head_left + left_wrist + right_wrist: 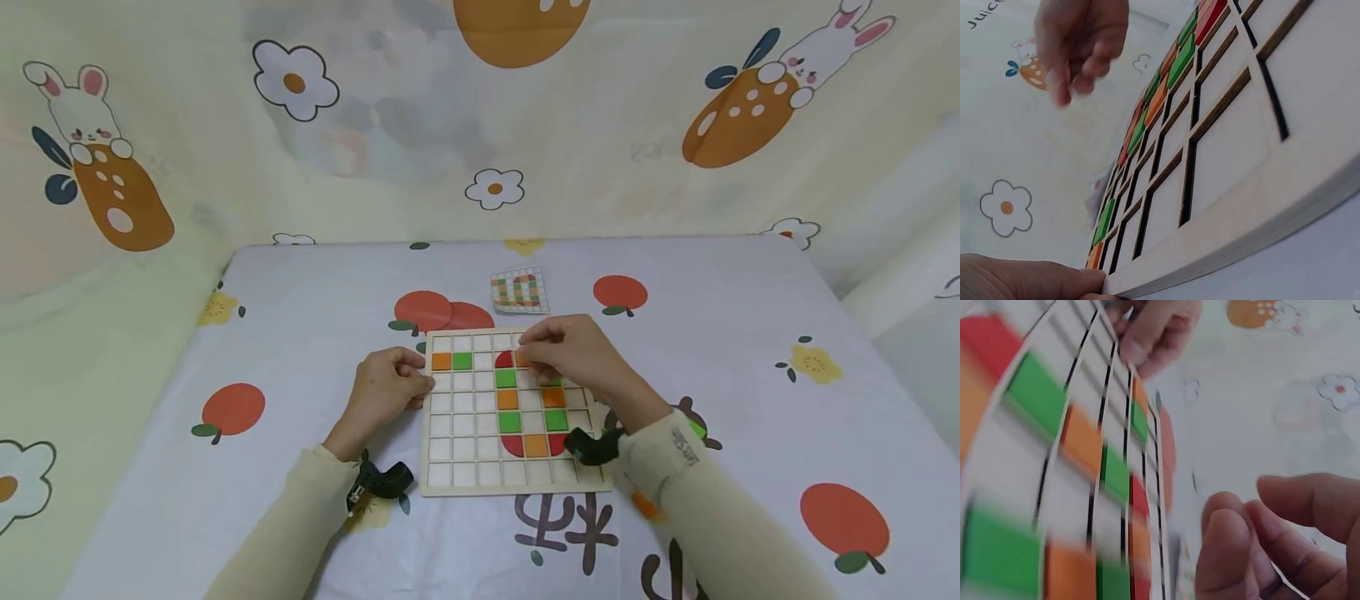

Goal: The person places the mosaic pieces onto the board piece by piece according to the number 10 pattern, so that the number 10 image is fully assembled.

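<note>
A wooden grid board lies flat on the table. An orange square tile and a green square tile sit side by side near its upper left. Further right, red, orange and green tiles form a ring, partly covered by my right hand. At the board's left edge, my left hand pinches the rim between thumb and fingers. My right hand hovers over the ring's top, fingers bent. In the right wrist view its thumb and fingertips are apart with nothing between them.
A small card printed with a coloured grid pattern lies behind the board. Something orange and a bit of green show beside my right sleeve. Patterned cloth covers the table and hangs behind it.
</note>
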The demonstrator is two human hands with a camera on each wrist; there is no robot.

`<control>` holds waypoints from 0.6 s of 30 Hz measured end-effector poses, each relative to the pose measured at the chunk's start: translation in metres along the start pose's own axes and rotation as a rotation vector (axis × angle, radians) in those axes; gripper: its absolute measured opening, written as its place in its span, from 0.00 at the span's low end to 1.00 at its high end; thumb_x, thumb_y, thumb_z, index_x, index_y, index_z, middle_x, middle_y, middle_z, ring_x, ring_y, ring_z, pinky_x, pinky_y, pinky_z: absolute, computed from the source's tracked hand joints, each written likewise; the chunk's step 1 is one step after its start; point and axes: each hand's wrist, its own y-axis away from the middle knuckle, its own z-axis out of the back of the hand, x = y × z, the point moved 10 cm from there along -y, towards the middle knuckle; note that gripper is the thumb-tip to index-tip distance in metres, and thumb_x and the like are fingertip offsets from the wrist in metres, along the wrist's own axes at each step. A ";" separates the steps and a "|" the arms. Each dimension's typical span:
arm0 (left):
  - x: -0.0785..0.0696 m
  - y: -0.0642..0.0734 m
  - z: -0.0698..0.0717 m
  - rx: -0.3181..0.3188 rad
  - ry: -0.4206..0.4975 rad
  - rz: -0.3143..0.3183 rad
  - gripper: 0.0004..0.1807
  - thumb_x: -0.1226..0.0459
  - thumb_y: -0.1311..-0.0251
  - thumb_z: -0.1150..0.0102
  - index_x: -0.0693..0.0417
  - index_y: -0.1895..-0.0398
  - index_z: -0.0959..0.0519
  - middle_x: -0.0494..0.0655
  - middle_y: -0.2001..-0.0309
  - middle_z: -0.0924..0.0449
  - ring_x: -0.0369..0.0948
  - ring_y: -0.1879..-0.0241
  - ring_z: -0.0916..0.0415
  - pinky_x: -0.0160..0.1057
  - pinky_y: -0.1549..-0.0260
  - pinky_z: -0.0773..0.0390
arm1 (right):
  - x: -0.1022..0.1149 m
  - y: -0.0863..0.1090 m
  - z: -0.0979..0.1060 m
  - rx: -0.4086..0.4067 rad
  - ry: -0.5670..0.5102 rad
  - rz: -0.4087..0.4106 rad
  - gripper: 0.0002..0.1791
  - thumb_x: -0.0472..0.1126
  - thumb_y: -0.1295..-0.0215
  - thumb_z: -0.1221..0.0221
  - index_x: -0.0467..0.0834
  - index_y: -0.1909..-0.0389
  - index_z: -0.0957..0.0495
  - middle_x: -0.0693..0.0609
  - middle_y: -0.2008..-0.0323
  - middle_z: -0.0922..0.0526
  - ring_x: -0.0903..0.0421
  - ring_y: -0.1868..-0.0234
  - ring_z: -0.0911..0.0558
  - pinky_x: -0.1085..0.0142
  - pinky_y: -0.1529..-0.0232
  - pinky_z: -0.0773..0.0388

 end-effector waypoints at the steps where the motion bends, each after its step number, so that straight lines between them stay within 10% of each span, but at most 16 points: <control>1: 0.000 0.000 0.000 0.001 -0.001 0.000 0.13 0.69 0.40 0.28 0.62 0.54 0.18 0.52 0.69 0.18 0.41 0.77 0.19 0.34 0.74 0.14 | -0.004 0.008 0.009 -0.008 0.027 -0.004 0.15 0.41 0.27 0.36 0.34 0.48 0.18 0.43 0.63 0.15 0.52 0.67 0.17 0.61 0.60 0.12; 18: -0.001 0.002 -0.001 -0.002 -0.006 0.003 0.13 0.70 0.40 0.28 0.63 0.54 0.18 0.53 0.69 0.21 0.41 0.77 0.19 0.35 0.73 0.14 | -0.090 0.105 0.082 -0.065 0.392 -0.165 0.14 0.43 0.34 0.31 0.38 0.54 0.14 0.51 0.69 0.17 0.52 0.66 0.23 0.65 0.71 0.24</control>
